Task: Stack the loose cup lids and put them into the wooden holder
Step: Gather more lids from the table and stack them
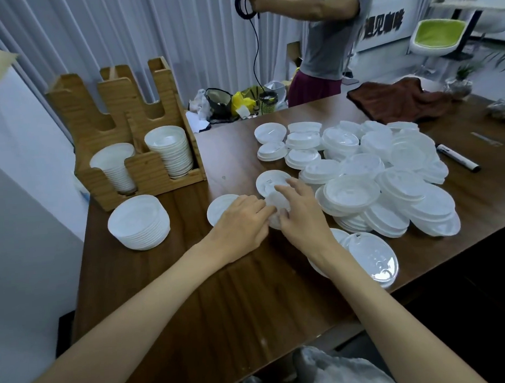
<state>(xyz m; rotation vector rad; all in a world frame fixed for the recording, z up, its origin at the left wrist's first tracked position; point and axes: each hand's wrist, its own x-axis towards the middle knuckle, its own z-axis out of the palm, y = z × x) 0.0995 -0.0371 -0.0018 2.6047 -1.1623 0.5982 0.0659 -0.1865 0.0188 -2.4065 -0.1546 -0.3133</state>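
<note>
Both your hands meet over the middle of the brown surface (192, 295). Your left hand (241, 218) has its fingers (265, 210) curled in against the left edge of a clear lid (276, 203), pinching it. Your right hand (301, 213) comes in from the other side, fingers fanned over the top of that same lid and thumb tucked at its near edge, so the lid is held between the two hands just above the surface. The lid is blurred, so I cannot tell whether it is one lid or several.

Under your left hand lies a flat white lid (218, 207), and a second white lid (268, 180) sits just beyond your right fingertips. To your right spreads the pile of loose lids (375, 180), heaped and overlapping.

The wooden holder (117, 107) stands at the far left corner. Its left slot carries a tall white stack (114, 168), and its right slot a wider stack (170, 151). Just in front of it a short stack of lids (138, 222) rests on the surface, outside the holder.

A marker (458, 160) lies beyond the pile, and a brown cloth (400, 101) behind it.
</note>
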